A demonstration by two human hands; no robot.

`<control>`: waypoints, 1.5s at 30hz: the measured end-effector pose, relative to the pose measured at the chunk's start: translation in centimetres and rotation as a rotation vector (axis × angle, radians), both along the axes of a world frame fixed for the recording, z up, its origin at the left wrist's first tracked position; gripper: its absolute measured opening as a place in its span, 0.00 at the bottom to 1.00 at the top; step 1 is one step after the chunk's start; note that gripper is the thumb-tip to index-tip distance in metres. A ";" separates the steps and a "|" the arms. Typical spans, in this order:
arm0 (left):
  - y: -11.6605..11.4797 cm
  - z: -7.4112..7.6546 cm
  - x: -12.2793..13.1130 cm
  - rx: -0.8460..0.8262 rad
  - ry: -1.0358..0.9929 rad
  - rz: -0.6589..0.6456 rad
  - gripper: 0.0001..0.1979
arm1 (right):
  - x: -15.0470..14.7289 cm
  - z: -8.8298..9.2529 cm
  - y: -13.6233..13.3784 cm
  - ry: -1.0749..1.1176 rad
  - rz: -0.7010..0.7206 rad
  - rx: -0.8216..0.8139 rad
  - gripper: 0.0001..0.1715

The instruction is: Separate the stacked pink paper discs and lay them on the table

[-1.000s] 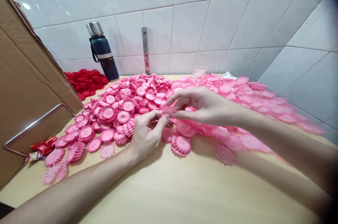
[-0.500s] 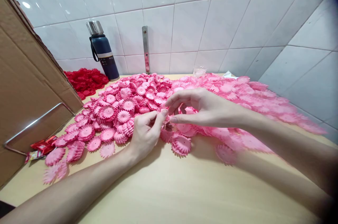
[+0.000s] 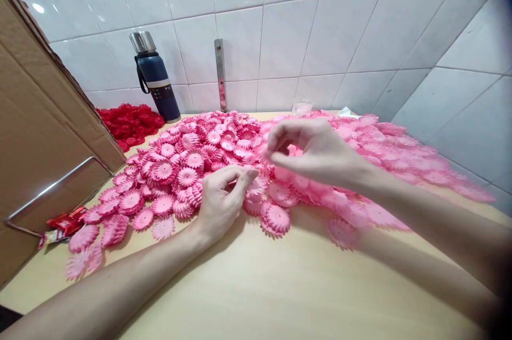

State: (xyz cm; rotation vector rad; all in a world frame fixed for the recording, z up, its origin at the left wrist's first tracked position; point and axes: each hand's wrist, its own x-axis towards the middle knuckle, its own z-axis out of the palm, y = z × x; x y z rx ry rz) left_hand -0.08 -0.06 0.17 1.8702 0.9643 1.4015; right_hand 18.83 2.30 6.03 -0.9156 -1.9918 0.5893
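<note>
Head view, and the table [image 3: 296,281] is loaded: paler pink discs [image 3: 384,142] spread out right, deeper-pink discs [image 3: 164,172] heaped up left, many looking layered. Plenty in both piles, so I'd judge much is left; how much is done can't be told. Right hand [image 3: 312,149] hovers, fingers curled narrow, any grip blurred; left hand [image 3: 222,193], thumb near forefinger, sits beside one scalloped disc [image 3: 258,185], hold unclear.
</note>
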 end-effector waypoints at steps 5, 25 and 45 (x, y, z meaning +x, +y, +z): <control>0.2 -0.1 0.0 -0.019 0.011 0.035 0.18 | 1.8 0.0 1.4 -0.195 -0.211 0.033 0.21; 0.1 -0.3 0.3 -0.077 -0.168 0.063 0.07 | 0.1 0.5 -0.4 -0.427 0.209 0.012 0.06; 0.3 -0.9 0.2 0.009 -0.137 -0.003 0.09 | -0.6 0.1 -0.5 -0.284 0.038 -0.150 0.04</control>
